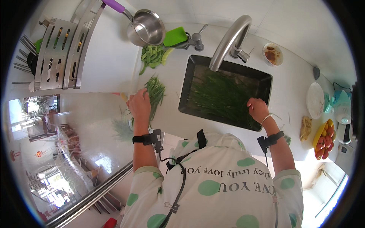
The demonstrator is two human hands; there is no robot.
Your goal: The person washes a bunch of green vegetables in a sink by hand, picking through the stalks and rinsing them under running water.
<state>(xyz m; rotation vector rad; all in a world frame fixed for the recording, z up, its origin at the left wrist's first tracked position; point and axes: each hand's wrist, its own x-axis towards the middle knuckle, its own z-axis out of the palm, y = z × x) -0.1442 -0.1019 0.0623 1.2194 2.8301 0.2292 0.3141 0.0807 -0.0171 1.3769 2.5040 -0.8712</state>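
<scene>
My left hand rests at the left side of a bunch of thin green stalks, probably Chinese chives, lying on the white counter left of the sink; whether its fingers grip any is unclear. More long green leaves fill the dark rectangular sink beneath a curved metal faucet. At the sink's right edge is my right hand, with its fingers curled over the leaves; what lies between its fingertips cannot be made out.
Flat green bean pods, a steel saucepan and a green sponge or scraper lie behind my left hand. A stained bowl stands behind the sink. To the right are a white plate and a yellow basket of tomatoes.
</scene>
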